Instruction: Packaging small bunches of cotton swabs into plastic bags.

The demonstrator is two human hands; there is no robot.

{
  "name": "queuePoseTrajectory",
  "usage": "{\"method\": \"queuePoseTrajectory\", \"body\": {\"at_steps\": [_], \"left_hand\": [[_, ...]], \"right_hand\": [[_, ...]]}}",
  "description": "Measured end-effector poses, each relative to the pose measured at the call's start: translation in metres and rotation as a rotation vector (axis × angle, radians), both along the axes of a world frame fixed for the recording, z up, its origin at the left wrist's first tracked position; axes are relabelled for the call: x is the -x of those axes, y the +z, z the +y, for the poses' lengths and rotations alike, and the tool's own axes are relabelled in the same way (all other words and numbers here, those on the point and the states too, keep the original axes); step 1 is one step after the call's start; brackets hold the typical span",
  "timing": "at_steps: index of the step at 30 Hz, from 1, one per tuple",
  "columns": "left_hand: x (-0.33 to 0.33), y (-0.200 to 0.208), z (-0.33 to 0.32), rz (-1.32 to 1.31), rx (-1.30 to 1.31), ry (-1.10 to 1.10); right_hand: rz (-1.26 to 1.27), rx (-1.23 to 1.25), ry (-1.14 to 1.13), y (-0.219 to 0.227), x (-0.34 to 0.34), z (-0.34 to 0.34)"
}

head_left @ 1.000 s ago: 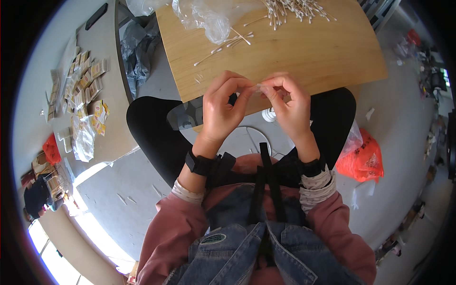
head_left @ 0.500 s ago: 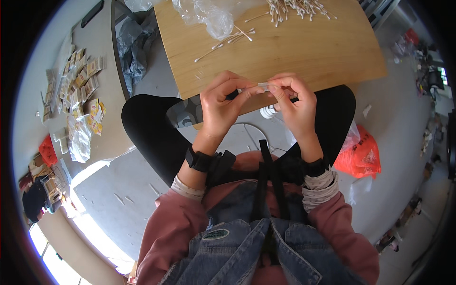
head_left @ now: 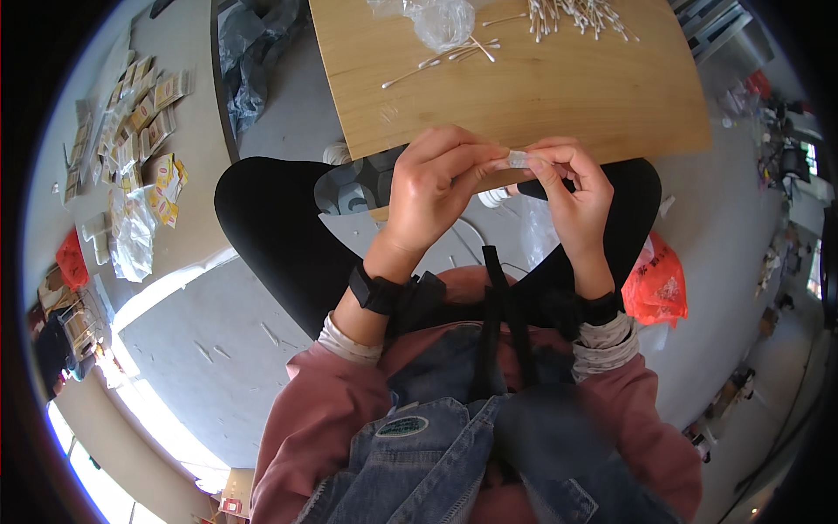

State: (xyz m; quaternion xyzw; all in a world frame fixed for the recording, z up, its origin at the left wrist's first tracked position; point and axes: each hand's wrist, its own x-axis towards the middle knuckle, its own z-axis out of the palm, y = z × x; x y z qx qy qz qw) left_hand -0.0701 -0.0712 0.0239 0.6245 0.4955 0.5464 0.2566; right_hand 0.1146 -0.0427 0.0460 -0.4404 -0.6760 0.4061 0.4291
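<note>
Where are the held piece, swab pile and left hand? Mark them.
Held piece (head_left: 518,160), head view: its exposed middle.
Swab pile (head_left: 573,12), head view: its visible middle.
Left hand (head_left: 428,189), head view: the hand's middle.

the left hand (head_left: 432,188) and right hand (head_left: 576,192) fingertips have parted slightly, baring more of the small whitish piece (head_left: 518,160).

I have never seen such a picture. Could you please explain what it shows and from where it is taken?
You see a person's bare left hand and right hand, no robot. A fisheye camera on the person's head looks down, so straight edges look curved. On the light wooden table lie a pile of white-tipped cotton swabs, a few loose swabs and crumpled clear plastic. Both hands pinch a small whitish translucent piece near the table's edge; its kind is unclear.
</note>
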Motion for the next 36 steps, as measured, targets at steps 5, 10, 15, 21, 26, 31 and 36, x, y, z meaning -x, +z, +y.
{"method": "queuePoseTrajectory", "body": {"at_steps": [5, 10, 15, 21, 26, 31, 36], "left_hand": [[-0.005, -0.005, -0.003, -0.047, -0.023, 0.025], [-0.008, -0.006, -0.007, -0.041, -0.040, 0.044], [-0.008, -0.005, -0.003, -0.178, 0.129, 0.037], [-0.005, 0.000, -0.004, -0.241, 0.173, -0.078], [-0.001, -0.002, -0.005, -0.485, 0.306, -0.110], [-0.014, 0.005, -0.017, -0.865, 0.452, -0.196], [-0.012, 0.016, -0.022, -0.930, 0.493, -0.248]], "right_hand": [[0.128, 0.069, -0.014, -0.008, 0.001, -0.004], [0.135, 0.096, -0.050, -0.013, -0.002, -0.010], [-0.160, -0.039, 0.009, 0.004, -0.006, 0.006], [-0.413, -0.302, 0.186, 0.034, 0.008, 0.009], [-0.361, -0.055, 0.182, 0.042, 0.008, 0.004], [0.238, 0.235, -0.063, 0.025, 0.000, -0.003], [0.243, 0.296, -0.082, 0.033, 0.008, -0.005]]}}
